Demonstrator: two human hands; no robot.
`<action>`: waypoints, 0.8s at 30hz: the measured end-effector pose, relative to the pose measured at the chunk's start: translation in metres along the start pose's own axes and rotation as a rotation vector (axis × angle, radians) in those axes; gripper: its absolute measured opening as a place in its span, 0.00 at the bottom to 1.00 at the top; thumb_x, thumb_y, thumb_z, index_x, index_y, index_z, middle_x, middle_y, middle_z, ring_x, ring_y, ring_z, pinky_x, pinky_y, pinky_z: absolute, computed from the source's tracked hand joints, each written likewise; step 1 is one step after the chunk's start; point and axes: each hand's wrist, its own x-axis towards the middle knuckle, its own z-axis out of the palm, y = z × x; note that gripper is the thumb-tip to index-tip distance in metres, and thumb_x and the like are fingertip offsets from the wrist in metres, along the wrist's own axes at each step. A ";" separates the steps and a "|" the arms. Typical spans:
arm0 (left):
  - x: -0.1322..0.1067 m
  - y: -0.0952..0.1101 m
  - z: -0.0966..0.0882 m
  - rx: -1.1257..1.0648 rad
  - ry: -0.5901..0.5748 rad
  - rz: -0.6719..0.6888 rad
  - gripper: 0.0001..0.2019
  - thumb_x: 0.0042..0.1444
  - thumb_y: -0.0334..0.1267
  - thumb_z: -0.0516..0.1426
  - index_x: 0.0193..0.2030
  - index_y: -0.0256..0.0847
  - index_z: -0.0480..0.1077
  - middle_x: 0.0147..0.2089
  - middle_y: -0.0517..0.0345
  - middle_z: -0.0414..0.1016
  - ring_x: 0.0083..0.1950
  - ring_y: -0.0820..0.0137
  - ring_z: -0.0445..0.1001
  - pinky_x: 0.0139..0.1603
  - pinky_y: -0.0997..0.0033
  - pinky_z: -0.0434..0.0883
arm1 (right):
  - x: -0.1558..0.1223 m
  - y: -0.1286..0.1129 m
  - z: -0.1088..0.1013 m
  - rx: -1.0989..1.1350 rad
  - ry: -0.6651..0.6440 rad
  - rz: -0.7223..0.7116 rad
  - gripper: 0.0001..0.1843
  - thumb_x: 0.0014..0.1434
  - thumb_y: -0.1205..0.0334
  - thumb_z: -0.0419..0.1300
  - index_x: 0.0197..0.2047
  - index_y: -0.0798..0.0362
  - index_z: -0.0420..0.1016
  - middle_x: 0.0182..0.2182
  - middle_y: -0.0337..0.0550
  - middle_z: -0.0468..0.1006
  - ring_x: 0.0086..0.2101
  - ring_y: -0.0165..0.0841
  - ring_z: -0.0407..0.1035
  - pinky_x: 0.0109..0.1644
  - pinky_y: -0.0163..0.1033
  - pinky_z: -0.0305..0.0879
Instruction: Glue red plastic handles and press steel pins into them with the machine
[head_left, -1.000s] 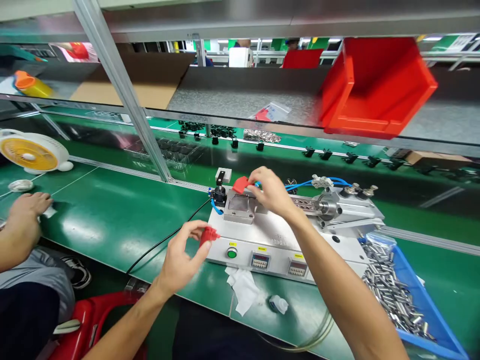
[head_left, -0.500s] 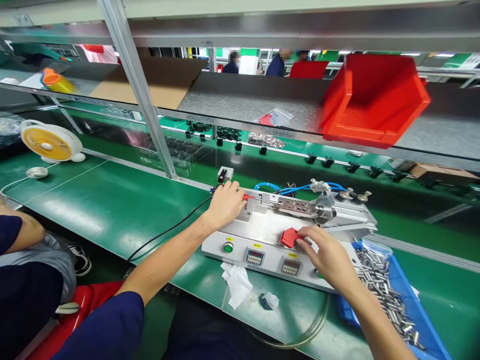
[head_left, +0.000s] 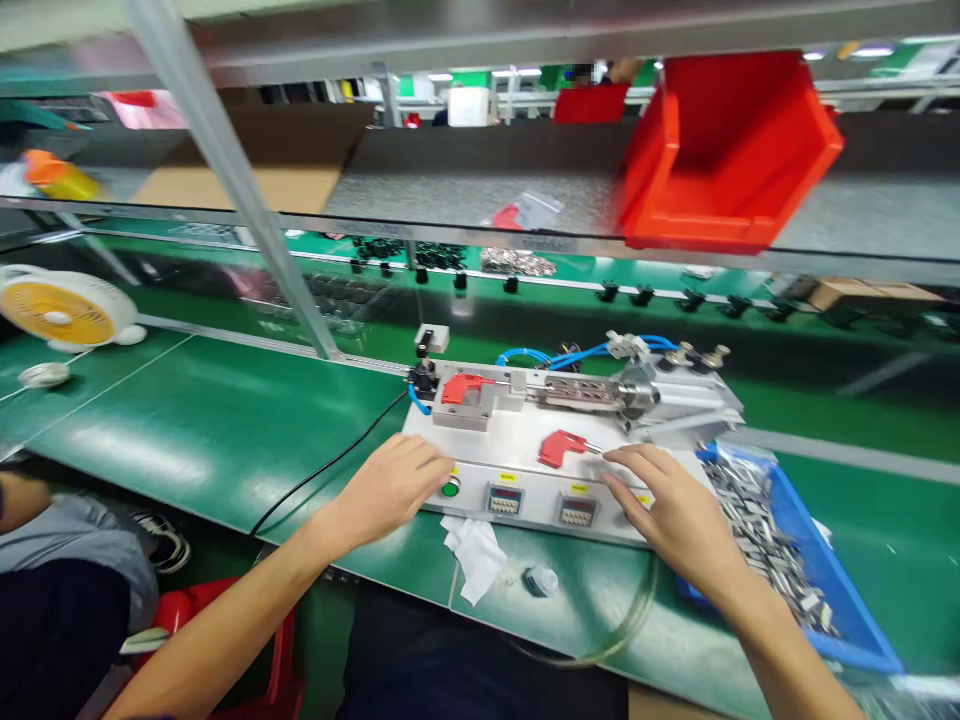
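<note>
My left hand [head_left: 390,492] is in front of the machine's left end, its fingers stretched toward the green button [head_left: 450,487]; whether they touch it I cannot tell. It holds nothing. A red pistol-shaped plastic piece [head_left: 459,388] sits in the metal fixture [head_left: 469,415], its thin rod pointing toward the slotted metal holder [head_left: 577,390]. A second red piece [head_left: 559,448] with a metal rod lies on the white machine top [head_left: 510,445]. Just right of that rod's end is my right hand [head_left: 675,515], thumb and fingers apart, with nothing in them.
A blue bin [head_left: 840,590] of small metal parts stands on the right. White tissue [head_left: 476,555] and a small bottle [head_left: 540,581] lie before the machine. A red bin [head_left: 735,190] rests on the shelf above. On the left are a fan [head_left: 67,308] and a seated person.
My left hand has left the red piece in the fixture and come down toward the green button. My right hand has let go of the other red piece, which lies on the machine top. The view has shifted.
</note>
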 end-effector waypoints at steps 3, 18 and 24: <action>-0.033 0.013 0.019 -0.001 -0.080 0.024 0.15 0.77 0.40 0.47 0.61 0.40 0.70 0.52 0.49 0.80 0.49 0.62 0.78 0.50 0.63 0.73 | -0.031 0.002 -0.017 -0.090 -0.204 0.073 0.09 0.71 0.60 0.56 0.45 0.50 0.77 0.39 0.47 0.83 0.39 0.40 0.79 0.41 0.41 0.72; -0.008 0.031 0.036 0.107 -0.278 -0.327 0.08 0.70 0.31 0.51 0.48 0.46 0.70 0.43 0.58 0.83 0.39 0.62 0.81 0.37 0.66 0.70 | -0.062 0.012 0.006 -0.303 -0.204 0.240 0.07 0.69 0.63 0.57 0.38 0.49 0.74 0.31 0.44 0.81 0.33 0.38 0.74 0.31 0.38 0.56; 0.008 0.028 0.021 0.088 -0.440 -0.301 0.03 0.69 0.35 0.54 0.45 0.45 0.70 0.37 0.58 0.81 0.35 0.62 0.80 0.30 0.68 0.64 | -0.062 0.012 0.005 -0.151 -0.207 0.321 0.05 0.68 0.63 0.56 0.39 0.48 0.73 0.35 0.43 0.82 0.32 0.37 0.75 0.30 0.37 0.60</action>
